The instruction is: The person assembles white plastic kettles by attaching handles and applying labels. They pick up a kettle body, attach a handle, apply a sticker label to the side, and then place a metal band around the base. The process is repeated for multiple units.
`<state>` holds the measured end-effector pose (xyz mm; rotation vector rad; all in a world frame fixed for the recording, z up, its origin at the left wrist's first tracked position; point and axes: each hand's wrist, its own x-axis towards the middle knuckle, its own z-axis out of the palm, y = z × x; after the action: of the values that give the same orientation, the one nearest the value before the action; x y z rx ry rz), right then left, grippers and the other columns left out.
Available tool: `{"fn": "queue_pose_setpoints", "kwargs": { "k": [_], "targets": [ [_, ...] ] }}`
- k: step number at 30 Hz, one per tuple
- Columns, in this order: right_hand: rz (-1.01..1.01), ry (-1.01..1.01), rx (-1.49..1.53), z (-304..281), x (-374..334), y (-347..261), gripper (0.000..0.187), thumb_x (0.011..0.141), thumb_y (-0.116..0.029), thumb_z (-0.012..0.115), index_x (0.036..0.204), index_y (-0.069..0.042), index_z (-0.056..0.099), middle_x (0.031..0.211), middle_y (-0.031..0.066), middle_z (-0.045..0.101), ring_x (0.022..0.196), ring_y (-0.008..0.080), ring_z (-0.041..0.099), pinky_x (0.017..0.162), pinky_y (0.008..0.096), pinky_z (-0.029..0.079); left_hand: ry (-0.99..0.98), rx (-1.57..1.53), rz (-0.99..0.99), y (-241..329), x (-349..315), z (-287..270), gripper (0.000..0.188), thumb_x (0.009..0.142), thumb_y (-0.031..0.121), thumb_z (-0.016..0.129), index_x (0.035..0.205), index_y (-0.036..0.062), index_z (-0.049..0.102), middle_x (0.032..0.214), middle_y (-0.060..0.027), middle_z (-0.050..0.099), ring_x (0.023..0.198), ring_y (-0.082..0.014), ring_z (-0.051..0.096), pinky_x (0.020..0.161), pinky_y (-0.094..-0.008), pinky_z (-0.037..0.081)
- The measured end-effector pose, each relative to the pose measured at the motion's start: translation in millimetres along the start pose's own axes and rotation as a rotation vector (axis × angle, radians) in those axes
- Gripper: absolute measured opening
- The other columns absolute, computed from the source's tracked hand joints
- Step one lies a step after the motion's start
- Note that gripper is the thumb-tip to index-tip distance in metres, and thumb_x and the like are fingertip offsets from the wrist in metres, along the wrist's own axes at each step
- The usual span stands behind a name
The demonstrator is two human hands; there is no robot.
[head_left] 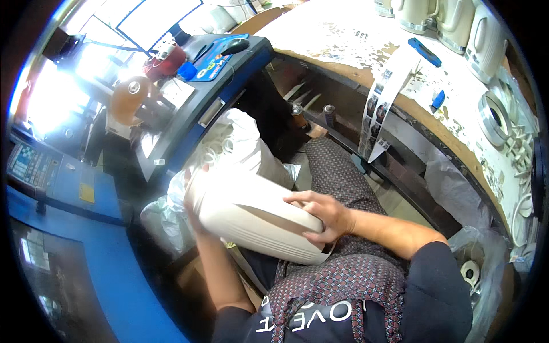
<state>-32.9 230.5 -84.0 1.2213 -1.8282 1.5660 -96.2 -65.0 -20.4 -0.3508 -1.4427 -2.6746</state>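
Tilted across my lap lies a cream kettle body with ribbed bands and a long handle. My right hand is closed on the handle near one end, thumb and fingers wrapped about it. At the opposite end, my left hand clasps the rim side; it is blurred and most of its fingers are hidden behind the body. Beyond the kettle body sits a white plastic sack with pale rings on top.
Several cream kettles stand on the worn bench at right, with blue cutters, a metal ring and a hanging label strip. A blue machine flanks my left; a desk holds a mouse.
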Motion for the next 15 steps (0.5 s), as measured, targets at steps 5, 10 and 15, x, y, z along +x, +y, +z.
{"fn": "queue_pose_setpoints", "kwargs": {
  "k": [5, 10, 15],
  "targets": [
    [0.116, 0.253, -0.224, -28, 126, -11, 0.041, 0.084, -0.036, 0.071, 0.103, 0.000, 0.066, 0.094, 0.0134, 0.065, 0.098, 0.0302, 0.061, 0.088, 0.0402, 0.047, -0.280, 0.437, -0.116, 36, 21, 73, 0.135, 0.043, 0.051, 0.094, 0.150, 0.0051, 0.024, 0.122, -0.0160, 0.058, 0.110, -0.0312, 0.061, 0.097, -0.0434, 0.052],
    [-0.149, -0.174, -0.363, -4, 167, -42, 0.034, 0.084, -0.038, 0.068, 0.079, -0.006, 0.058, 0.081, 0.0091, 0.061, 0.088, 0.0287, 0.059, 0.093, 0.0416, 0.041, -0.425, 0.123, -0.111, 26, 12, 112, 0.139, 0.049, 0.039, 0.096, 0.153, 0.0016, 0.011, 0.114, -0.0147, 0.062, 0.110, -0.0299, 0.061, 0.101, -0.0445, 0.045],
    [-0.259, -0.257, -0.385, 4, 154, -50, 0.030, 0.090, -0.031, 0.060, 0.071, -0.008, 0.056, 0.069, 0.0097, 0.059, 0.065, 0.0271, 0.061, 0.073, 0.0412, 0.049, -0.513, 0.164, -0.160, 13, -2, 70, 0.139, 0.049, 0.037, 0.097, 0.153, -0.0007, 0.013, 0.122, -0.0165, 0.061, 0.114, -0.0289, 0.059, 0.102, -0.0427, 0.043]
  ]
}}
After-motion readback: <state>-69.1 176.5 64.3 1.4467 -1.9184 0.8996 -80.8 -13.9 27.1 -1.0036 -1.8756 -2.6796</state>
